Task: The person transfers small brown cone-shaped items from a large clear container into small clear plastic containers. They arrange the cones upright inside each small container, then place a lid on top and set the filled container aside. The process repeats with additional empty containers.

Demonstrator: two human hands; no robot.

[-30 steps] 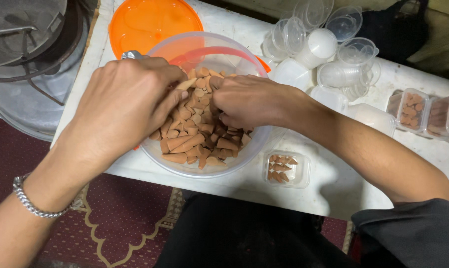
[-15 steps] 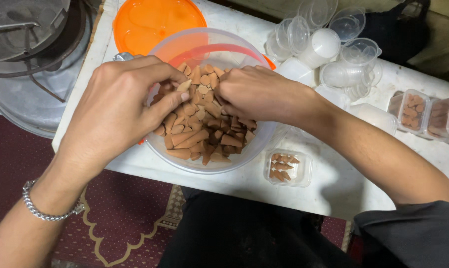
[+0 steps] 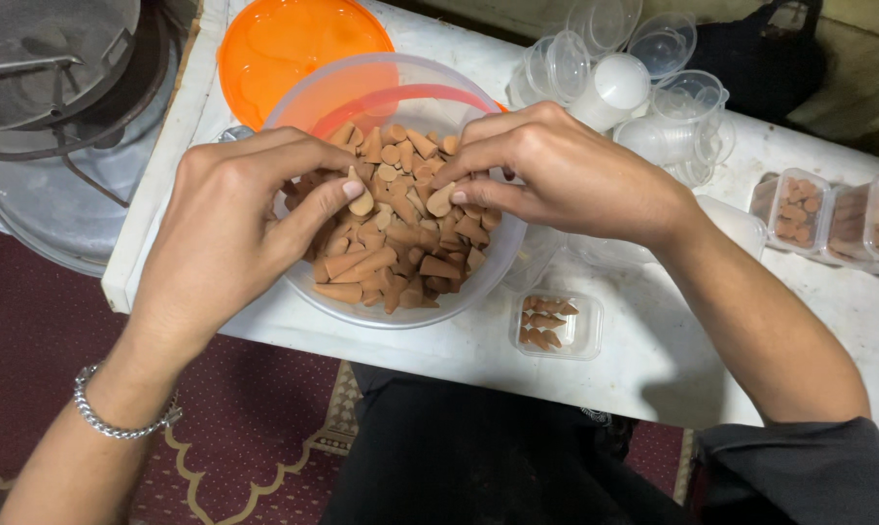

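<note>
Pinching one brown cone (image 3: 361, 202) apiece, the left hand (image 3: 235, 219) and right hand (image 3: 556, 170) meet over the clear bowl (image 3: 308, 107), fingers curled shut on their picks. The right hand's cone (image 3: 440, 200) points blunt end leftward. The heap of cones (image 3: 391, 258) lies directly beneath both; a small clear tray (image 3: 587, 335) partly filled sits just nearer and right, closest to the right hand.

Matt brown cones (image 3: 391, 248) – clear glossy plastic bowl (image 3: 478, 282), shiny orange lid (image 3: 284, 49)
</note>
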